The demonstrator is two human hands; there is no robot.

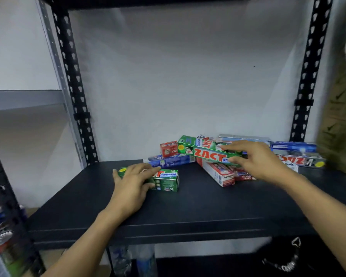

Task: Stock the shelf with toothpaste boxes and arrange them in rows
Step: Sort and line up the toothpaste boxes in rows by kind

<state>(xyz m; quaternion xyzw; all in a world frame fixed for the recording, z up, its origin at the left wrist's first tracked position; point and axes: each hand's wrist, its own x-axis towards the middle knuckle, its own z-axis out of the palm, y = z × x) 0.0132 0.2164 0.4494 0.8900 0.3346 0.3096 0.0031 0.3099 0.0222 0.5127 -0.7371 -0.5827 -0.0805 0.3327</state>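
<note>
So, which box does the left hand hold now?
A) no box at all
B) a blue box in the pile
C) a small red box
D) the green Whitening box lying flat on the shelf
D: the left hand grips the green Whitening box, which lies flat on the dark shelf, to the left of the pile.

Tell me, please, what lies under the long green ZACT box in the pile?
Under the green ZACT box lie a red-and-white box and a blue box; the right hand gripping it hides whatever sits beneath its right end.
</note>
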